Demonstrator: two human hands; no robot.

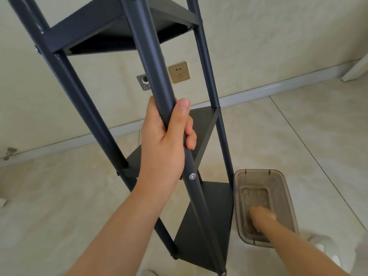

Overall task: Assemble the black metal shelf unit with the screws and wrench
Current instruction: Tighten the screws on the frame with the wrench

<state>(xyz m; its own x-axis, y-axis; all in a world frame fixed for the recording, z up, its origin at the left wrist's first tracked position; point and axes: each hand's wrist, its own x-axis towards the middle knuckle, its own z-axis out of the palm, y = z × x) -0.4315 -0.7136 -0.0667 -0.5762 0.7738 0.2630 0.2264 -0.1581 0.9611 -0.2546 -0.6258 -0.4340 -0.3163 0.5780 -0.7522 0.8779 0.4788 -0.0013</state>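
Note:
The black metal shelf unit (201, 124) stands upright on the floor in front of me, with three shelf boards between four round posts. My left hand (165, 140) grips the nearest post (151, 56) at mid height, thumb on the right side. A silver screw head (192, 176) shows on that post just below the hand. My right hand (261, 215) reaches down into a translucent brown plastic box (239, 198) beside the shelf's foot; it is blurred and its fingers cannot be made out. No wrench is visible.
The wall behind carries a gold socket plate (179, 72) and an open metal wall box (143, 81). A pale skirting board (278, 87) runs along the tiled floor. A white furniture leg (356, 70) stands at the far right.

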